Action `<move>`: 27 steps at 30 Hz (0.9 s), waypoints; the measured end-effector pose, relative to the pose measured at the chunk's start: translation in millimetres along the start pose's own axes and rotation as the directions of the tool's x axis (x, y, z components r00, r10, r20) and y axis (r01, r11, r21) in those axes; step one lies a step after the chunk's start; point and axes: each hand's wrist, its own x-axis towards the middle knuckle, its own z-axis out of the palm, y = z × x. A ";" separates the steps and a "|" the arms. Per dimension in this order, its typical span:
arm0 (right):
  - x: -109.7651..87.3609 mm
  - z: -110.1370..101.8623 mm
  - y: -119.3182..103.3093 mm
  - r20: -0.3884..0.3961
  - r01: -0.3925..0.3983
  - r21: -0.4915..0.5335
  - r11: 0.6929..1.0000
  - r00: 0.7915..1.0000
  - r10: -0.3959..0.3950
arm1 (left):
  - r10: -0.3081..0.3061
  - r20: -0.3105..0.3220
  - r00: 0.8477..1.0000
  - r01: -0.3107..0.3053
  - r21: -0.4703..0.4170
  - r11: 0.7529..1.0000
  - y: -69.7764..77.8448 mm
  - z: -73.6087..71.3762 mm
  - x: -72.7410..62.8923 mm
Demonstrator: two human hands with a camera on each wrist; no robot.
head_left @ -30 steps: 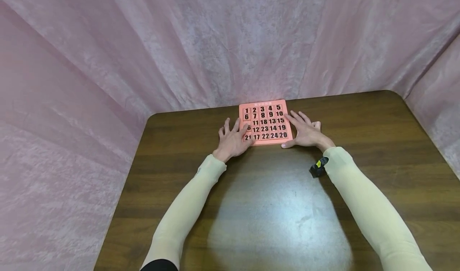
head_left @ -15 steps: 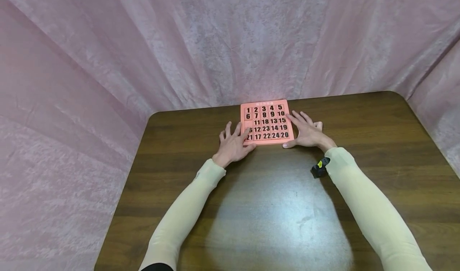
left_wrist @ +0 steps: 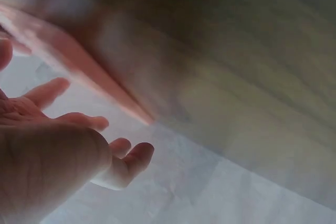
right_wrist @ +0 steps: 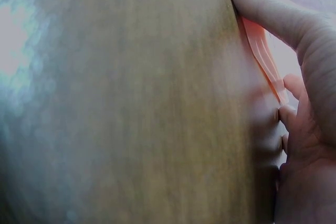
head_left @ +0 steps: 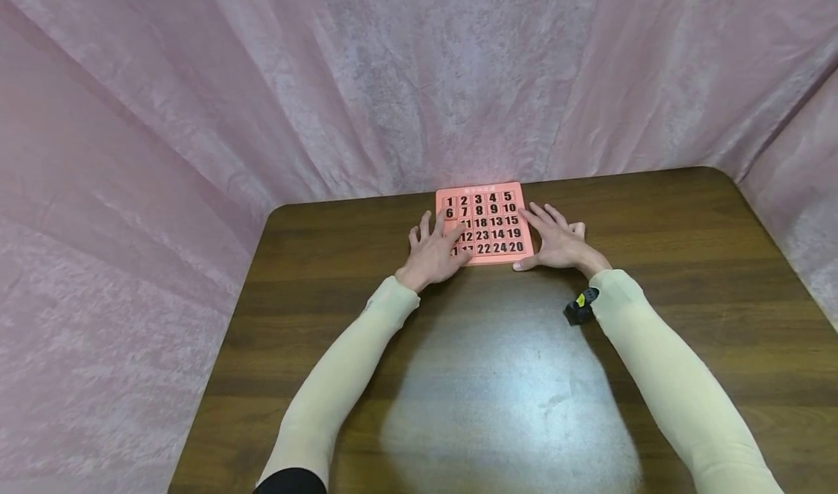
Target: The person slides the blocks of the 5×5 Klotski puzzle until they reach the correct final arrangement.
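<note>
pink number board at the far edge of the table

the board lies flat on the dark wood, close to the pink curtain, with black numbers in rows and pale lettering along its top. the first row reads 1 to 5 and the second 6 to 10; some lower left numbers are partly covered.

the left hand is open, fingers spread over the board's left side, the index finger above the lower rows and the thumb near the bottom edge. it grasps nothing; whether its fingertips press the surface cannot be told.

the right hand is open too, fingers apart along the board's right edge and the thumb at the lower right corner, bracing it rather than curling round it.

both arms wear pale sleeves. a black device sits at the right wrist, and a black band shows on the left arm. light glares off the table's middle.
</note>
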 end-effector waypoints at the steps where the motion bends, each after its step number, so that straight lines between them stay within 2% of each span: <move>1: -0.3 0.3 -0.6 0.004 0.000 -0.004 1.000 1.000 0.000 | 0.000 0.016 1.000 0.000 0.007 1.000 0.5 1.6 1.6; 5: 0.2 1.2 -1.8 0.008 -0.005 -0.006 1.000 1.000 0.005 | -0.010 0.039 0.999 0.009 0.030 1.000 -3.1 11.7 13.0; 8: 2.2 0.6 -1.0 -0.001 -0.006 -0.008 1.000 1.000 0.006 | -0.020 0.033 0.999 0.018 0.044 0.999 -0.1 7.5 14.4; 12: 5.6 -0.1 1.3 -0.008 0.000 -0.005 1.000 1.000 0.000 | -0.028 0.028 0.999 0.027 0.055 0.998 6.5 -3.2 10.0; 27: 3.1 2.1 5.1 -0.001 -0.001 0.002 1.000 1.000 0.001 | -0.062 -0.006 0.998 0.062 0.055 0.997 -4.9 1.7 4.6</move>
